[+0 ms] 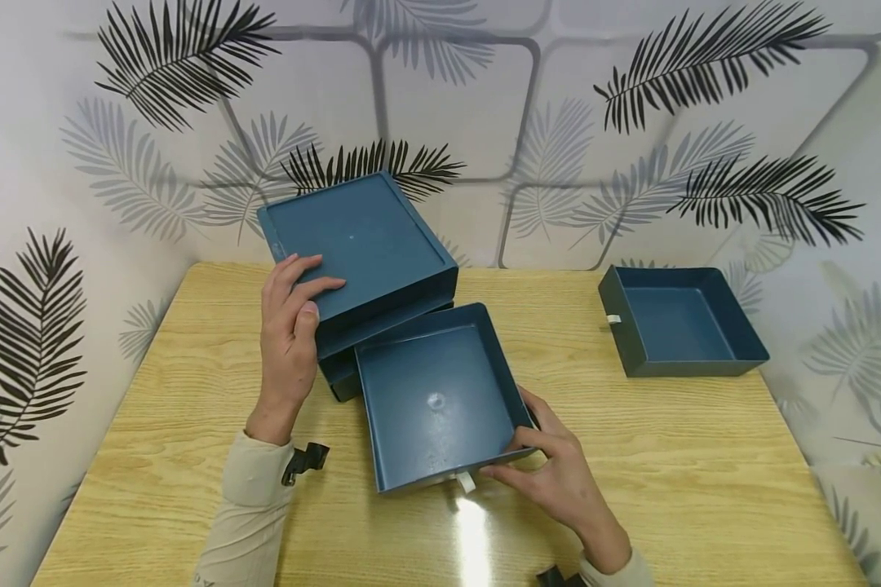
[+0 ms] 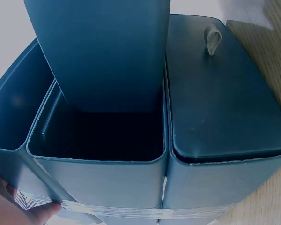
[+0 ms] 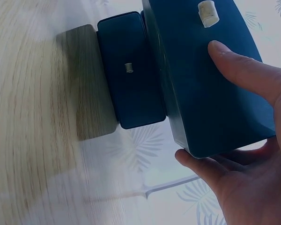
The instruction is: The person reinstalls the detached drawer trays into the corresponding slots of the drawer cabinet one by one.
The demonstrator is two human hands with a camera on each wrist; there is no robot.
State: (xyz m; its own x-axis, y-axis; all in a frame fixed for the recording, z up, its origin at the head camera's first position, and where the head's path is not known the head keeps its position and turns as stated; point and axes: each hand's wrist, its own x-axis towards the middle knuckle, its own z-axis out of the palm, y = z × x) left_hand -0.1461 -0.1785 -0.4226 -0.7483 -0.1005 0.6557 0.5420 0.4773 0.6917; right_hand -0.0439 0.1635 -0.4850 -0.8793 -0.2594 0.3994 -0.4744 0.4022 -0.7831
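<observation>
One drawer is jutting near-side from the cabinet; we're pinching its near-right corner with our right hand, resting our left hand atop the cabinet. We're guessing light, stiff, slick plastic; favouring that front corner for grip.

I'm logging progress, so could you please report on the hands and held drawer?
Left hand on cabinet; right hand gripping drawer. Drawer partway in middle slot. Nothing visibly blocking; loose drawer off right.

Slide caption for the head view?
Left hand on the blue cabinet, right hand gripping a drawer, second drawer on the table.
</observation>
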